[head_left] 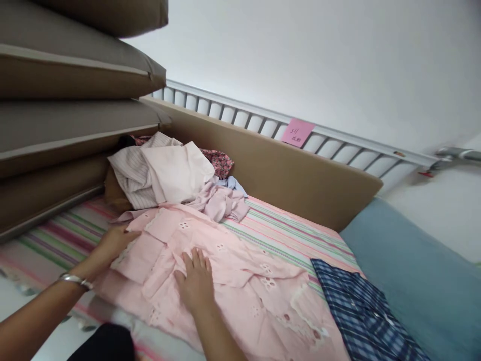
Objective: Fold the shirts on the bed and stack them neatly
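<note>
A pale pink garment [233, 265] with cut-out embroidery and lace edging is spread across a striped bed sheet; whether it is a dress or a blouse I cannot tell. At its left end, my left hand [114, 244], with a silver bangle on the wrist, grips the fabric's edge between thumb and fingers. My right hand [197, 281] lies flat on the middle of the garment, fingers stretched out. Right of the garment lies a blue plaid shirt [368, 311], smoothed out and partly cut off by the frame.
Crumpled clothes [176, 170] are heaped at the back left, beside stacked grey-brown cushions [75, 120]. A brown board [270, 160] stands along the sheet's far side, before a white radiator [240, 118] bearing a pink note [298, 133]. Teal fabric [413, 271] covers the right side.
</note>
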A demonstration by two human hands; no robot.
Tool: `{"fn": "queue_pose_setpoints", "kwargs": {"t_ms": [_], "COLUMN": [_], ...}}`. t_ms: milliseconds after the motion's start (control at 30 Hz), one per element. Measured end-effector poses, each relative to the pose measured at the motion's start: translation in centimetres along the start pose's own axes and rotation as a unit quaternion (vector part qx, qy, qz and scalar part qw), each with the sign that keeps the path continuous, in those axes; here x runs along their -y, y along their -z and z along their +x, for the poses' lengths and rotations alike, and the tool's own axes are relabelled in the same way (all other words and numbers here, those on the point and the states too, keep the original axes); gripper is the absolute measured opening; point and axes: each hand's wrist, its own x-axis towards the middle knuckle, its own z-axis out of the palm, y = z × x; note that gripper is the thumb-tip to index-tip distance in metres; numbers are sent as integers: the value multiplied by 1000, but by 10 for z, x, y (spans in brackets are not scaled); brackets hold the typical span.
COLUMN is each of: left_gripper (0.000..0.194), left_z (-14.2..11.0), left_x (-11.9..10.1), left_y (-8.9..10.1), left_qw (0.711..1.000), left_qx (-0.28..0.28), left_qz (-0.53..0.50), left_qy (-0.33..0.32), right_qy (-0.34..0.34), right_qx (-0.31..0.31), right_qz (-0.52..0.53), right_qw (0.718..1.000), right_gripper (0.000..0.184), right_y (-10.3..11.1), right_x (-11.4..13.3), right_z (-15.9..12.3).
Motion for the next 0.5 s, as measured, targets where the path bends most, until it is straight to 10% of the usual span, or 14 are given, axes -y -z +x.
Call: {"fn": "queue_pose_setpoints", "kwargs": {"t_ms": [267, 367, 500], "left_gripper": [24, 23, 28], "left_z": [-37, -65, -117], "left_x": [-76, -123, -177], "left_y": [24, 11, -50], "left_qw": [983, 982, 965], "left_qx": [-73, -41, 131], "left_qz": [155, 142, 15], "left_qy": [-71, -120, -228], "right_qy": [-24, -78, -124], "right_qx": [4, -22, -42], "right_qz": [175, 390, 566], "right_qw": [984, 917, 814], "right_gripper": [52, 68, 84], "right_y": [13, 22, 36], "right_x": [-4, -10, -38], "right_z": [17, 26, 14]}}
